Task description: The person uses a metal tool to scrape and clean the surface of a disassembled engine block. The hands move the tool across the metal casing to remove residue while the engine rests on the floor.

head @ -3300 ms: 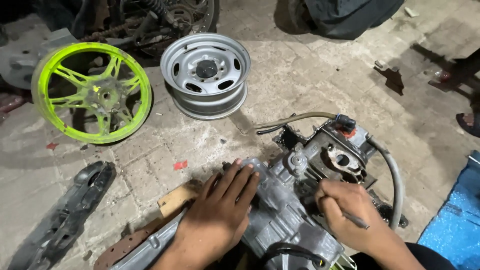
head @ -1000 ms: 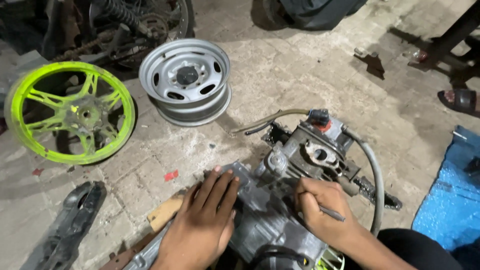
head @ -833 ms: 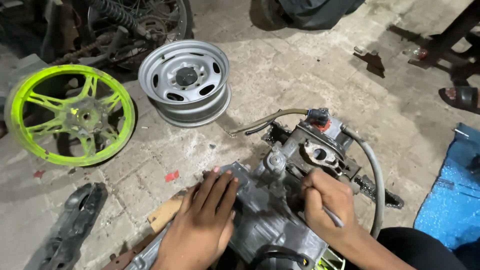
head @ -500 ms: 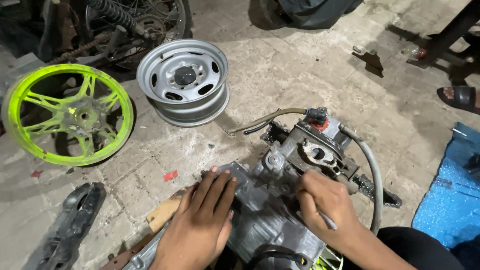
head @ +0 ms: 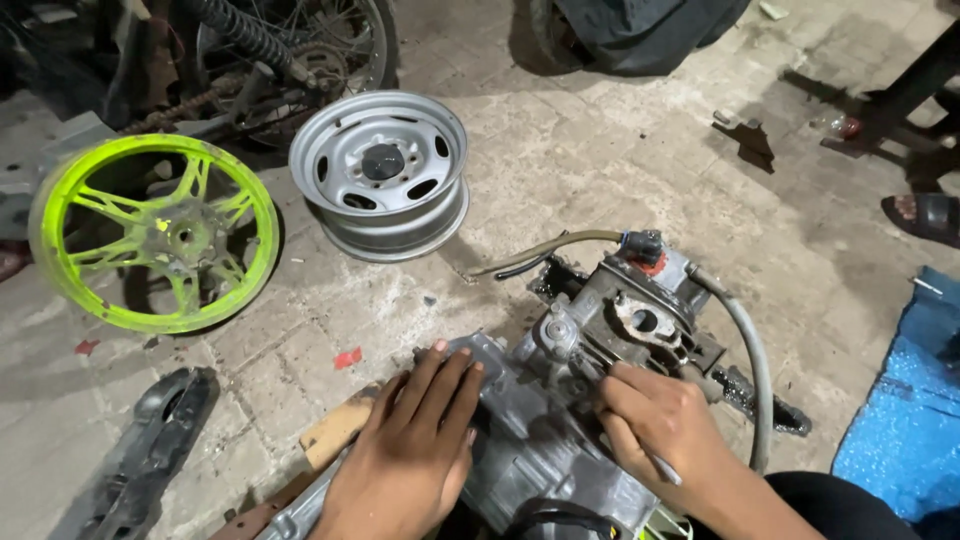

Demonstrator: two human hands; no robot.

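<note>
Head view: a grey metal engine lies on the paved floor, directly below the camera, with one end resting over a flat piece of wood.

1. Left hand: opened flat, fingers spread, palm pressed down on the engine casing. It grips nothing.
2. Right hand: fingers closed around a thin metal tool, whose tail end projects from the back of the hand. The fingertips sit against the engine body just below the cylinder head. The working tip of the tool is hidden by the fingers.
3. Cylinder head: faces away from the person, with a round port visible at its centre.
4. A grey hose curves from the head down the right side of the engine. A thinner tan hose runs out to the left from a black fitting with a red part.

Surroundings on the floor:
- A silver steel wheel rim lies flat beyond the engine.
- A bright green spoked wheel lies to its left, near but apart.
- A black plastic cover lies at lower left.
- A blue sheet lies at the right edge.
- A sandalled foot of another person shows at the far right.
</note>
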